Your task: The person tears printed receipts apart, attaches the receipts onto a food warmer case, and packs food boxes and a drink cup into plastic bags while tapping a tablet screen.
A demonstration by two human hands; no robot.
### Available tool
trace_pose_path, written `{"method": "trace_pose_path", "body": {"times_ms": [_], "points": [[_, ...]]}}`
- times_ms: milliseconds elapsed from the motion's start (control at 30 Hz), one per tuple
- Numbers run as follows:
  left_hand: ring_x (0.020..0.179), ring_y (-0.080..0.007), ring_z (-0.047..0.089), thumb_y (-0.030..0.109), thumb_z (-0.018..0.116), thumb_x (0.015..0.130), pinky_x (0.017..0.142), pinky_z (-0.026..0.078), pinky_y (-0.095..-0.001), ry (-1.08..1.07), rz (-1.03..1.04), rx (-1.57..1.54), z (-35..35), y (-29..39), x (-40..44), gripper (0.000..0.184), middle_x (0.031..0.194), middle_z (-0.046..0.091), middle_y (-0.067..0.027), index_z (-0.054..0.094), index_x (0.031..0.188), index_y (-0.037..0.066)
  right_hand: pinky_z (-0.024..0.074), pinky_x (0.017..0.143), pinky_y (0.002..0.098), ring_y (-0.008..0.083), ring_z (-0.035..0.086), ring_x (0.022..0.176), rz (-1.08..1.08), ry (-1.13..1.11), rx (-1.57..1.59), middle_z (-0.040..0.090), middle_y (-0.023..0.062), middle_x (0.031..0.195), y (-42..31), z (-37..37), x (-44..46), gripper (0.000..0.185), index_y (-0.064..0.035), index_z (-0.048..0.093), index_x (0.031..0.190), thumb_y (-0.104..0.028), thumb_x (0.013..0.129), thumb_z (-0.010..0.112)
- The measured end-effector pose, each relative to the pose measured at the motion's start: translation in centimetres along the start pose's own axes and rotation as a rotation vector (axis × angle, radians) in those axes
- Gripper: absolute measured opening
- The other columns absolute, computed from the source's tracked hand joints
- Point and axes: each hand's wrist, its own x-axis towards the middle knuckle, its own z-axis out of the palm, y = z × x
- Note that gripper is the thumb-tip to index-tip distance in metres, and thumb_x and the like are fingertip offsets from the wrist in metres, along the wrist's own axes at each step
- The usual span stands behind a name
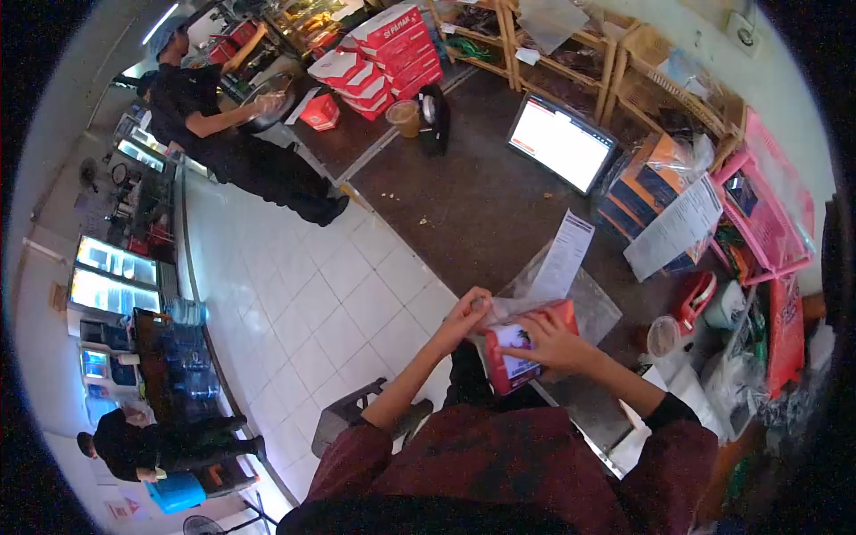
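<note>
Red package: we are holding it at the tabletop's near edge. Our left hand is curling its grip closed, pinching clear plastic at the package's corner. Our right hand is pressing across the label, grip open, fingers spreading. Beyond, a printed slip is lying near; farther off, a lit screen is standing.

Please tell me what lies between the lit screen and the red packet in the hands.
The head view shows a printed slip and clear plastic between the screen and the packet.
</note>
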Motion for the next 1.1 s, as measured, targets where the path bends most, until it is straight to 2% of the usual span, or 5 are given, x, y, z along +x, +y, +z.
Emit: {"method": "trace_pose_path", "body": {"times_ms": [233,367,467,800,1100], "points": [[0.048,-0.0009,0.031,0.03,0.05,0.091,0.04,0.022,-0.0173,0.177,-0.015,-0.062,0.2,-3.9,2.8,0.017,0.066,0.042,0.008,0.049,0.102,0.017,0.0291,0.096,0.0521,0.0354,0.039,0.116,-0.089,0.288,0.095,0.038,0.0191,0.125,-3.2,1.8,-0.8,0.067,-0.032,0.033,0.133,-0.005,0.075,0.051],[0.08,-0.006,0.05,0.031,0.052,0.09,0.06,0.044,-0.0216,-0.133,-0.121,-0.203,-0.3,-3.7,4.4,0.031,0.095,0.051,0.0025,0.044,0.116,0.015,0.0272,0.098,0.0524,0.0355,0.036,0.118,-0.165,0.233,0.057,0.034,0.0199,0.128,-3.5,3.1,1.4,0.074,-0.0315,0.032,0.134,-0.013,0.069,0.062],[0.053,-0.0007,0.035,0.025,0.049,0.091,0.042,0.026,-0.0155,-0.042,-0.09,0.011,1.8,-1.0,3.0,0.016,0.075,0.045,0.0065,0.049,0.101,0.013,0.0253,0.099,0.0524,0.0357,0.032,0.121,-0.169,0.075,0.27,0.03,0.0205,0.131,-1.8,2.9,0.8,0.088,-0.0308,0.031,0.135,-0.024,0.058,0.074],[0.054,-0.002,0.033,0.029,0.045,0.093,0.044,0.026,-0.018,-0.11,-0.113,-0.157,0.6,-2.7,4.0,0.017,0.074,0.041,0.0051,0.044,0.102,0.015,0.0226,0.1,0.0529,0.0368,0.028,0.124,-0.291,0.048,0.276,0.028,0.0205,0.132,-1.7,2.5,2.3,0.103,-0.0295,0.028,0.136,-0.032,0.048,0.08],[0.06,-0.002,0.036,0.025,0.046,0.093,0.049,0.03,-0.0175,0.079,0.078,0.288,2.4,0.1,-1.0,0.015,0.076,0.042,0.0043,0.046,0.095,0.01,0.0299,0.094,0.0509,0.0386,0.036,0.117,0.437,0.116,0.027,0.034,0.0214,0.128,0.4,1.2,-3.5,0.108,-0.0304,0.028,0.137,-0.037,0.043,0.081]]}}
